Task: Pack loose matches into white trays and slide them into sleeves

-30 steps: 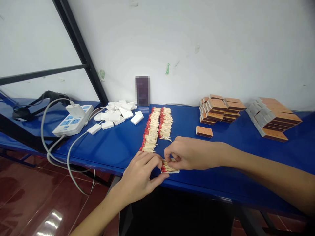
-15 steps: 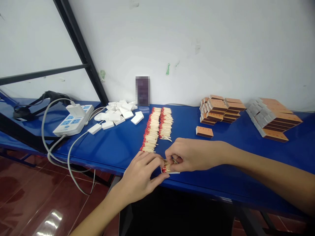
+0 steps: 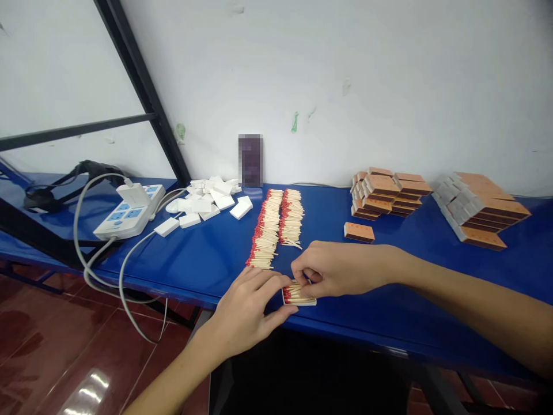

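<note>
A small white matchbox tray [image 3: 307, 303] filled with red-headed matches [image 3: 294, 294] lies at the table's front edge. My left hand [image 3: 248, 302] grips its left end between thumb and fingers. From the right, my right hand [image 3: 326, 270] reaches over the tray with its fingers pinched together at the matches; its fingertips are partly hidden. Just beyond the hands, two long rows of loose matches, a left row [image 3: 266, 230] and a right row [image 3: 291, 216], lie with the red heads to the left.
White empty-looking trays [image 3: 209, 199] are heaped at the back left. Stacked matchboxes [image 3: 384, 190] stand at the right, with another stack [image 3: 484, 202] farther right and a single matchbox [image 3: 359, 231] in front. A power strip [image 3: 129, 219] with cables sits left, beside a black frame [image 3: 147, 92].
My right hand has shifted slightly up and away over the tray, uncovering more of the matches in it. My left hand stays on the tray.
</note>
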Tool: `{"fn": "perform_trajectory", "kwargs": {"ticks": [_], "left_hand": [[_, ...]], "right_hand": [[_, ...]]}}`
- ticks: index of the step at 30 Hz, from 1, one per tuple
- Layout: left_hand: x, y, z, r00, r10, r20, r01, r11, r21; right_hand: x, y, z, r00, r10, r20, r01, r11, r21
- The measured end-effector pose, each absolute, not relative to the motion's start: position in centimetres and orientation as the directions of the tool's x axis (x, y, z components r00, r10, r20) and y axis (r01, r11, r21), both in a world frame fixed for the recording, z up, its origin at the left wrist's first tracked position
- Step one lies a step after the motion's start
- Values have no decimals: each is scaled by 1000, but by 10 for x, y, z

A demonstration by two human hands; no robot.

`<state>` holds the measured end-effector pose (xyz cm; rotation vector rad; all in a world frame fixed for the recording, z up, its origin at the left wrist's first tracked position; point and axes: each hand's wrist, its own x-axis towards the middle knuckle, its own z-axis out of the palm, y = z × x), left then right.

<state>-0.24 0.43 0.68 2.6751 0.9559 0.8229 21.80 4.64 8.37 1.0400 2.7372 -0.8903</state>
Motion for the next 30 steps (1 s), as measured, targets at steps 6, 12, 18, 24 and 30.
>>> {"fn": "perform_trajectory", "kwargs": {"ticks": [6, 12, 18, 24, 30], "left_hand": [[-3, 4, 7, 639, 622, 452, 520, -783, 342], [-3, 4, 7, 640, 628, 442, 529, -778, 340], [-2, 3, 8, 640, 636, 432, 526, -772, 358], [-3, 5, 6, 655, 606, 451, 505, -795, 335], [-3, 6, 5, 655, 608, 449, 501, -794, 343]], "right_hand": [[217, 47, 80, -765, 608, -214, 623, 612, -487], [215, 49, 72, -776, 601, -192, 608, 630, -484], [215, 49, 72, -774, 601, -199, 614, 635, -469], [217, 49, 79, -765, 604, -223, 628, 622, -469], [228, 72, 69, -634, 771, -57, 750, 596, -287]]}}
